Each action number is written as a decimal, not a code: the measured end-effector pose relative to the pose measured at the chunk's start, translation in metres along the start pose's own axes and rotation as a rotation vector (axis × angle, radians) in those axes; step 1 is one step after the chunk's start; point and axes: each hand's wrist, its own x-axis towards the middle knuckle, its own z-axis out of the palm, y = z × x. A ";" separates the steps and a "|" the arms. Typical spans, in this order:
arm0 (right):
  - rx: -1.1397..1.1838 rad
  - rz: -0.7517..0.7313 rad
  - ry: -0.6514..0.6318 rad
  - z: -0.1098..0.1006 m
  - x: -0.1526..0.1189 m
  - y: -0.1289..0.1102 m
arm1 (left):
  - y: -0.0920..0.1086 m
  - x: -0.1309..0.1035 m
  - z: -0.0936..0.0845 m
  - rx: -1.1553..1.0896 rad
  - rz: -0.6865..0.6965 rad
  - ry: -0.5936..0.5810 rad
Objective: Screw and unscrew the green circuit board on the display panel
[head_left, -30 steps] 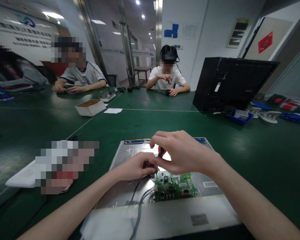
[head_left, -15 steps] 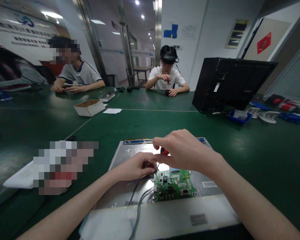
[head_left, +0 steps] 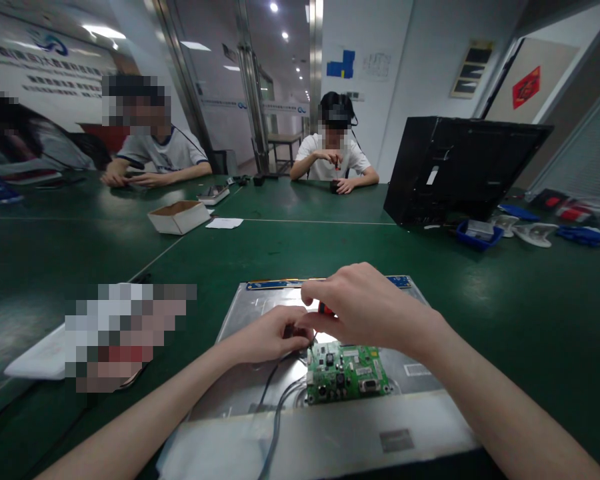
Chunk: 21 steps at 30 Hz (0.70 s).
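A flat metal panel (head_left: 240, 317) lies on the table in front of me, with a green circuit board (head_left: 347, 373) on it and a blue strip (head_left: 399, 282) along its far edge. My right hand (head_left: 363, 303) is closed round a red and black screwdriver (head_left: 325, 309), above the board's far left corner. The screwdriver's thin shaft slants down to that corner; its tip is hidden. My left hand (head_left: 277, 333) is pinched at the same corner, on something too small to make out. Dark cables (head_left: 276, 427) run from the board's left side toward me.
A black monitor (head_left: 460, 173) and a blue tray (head_left: 477, 235) stand at the right. A white box (head_left: 179, 217) and a paper (head_left: 225, 223) lie left of the middle. Two people sit across the table, another at the far left. A partly blurred white item (head_left: 40, 357) lies left.
My right hand has shifted slightly left and down with the screwdriver. My left hand has hardly moved.
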 end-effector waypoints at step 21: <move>0.003 0.005 -0.060 -0.006 -0.004 -0.006 | -0.004 -0.001 0.001 0.045 -0.005 0.022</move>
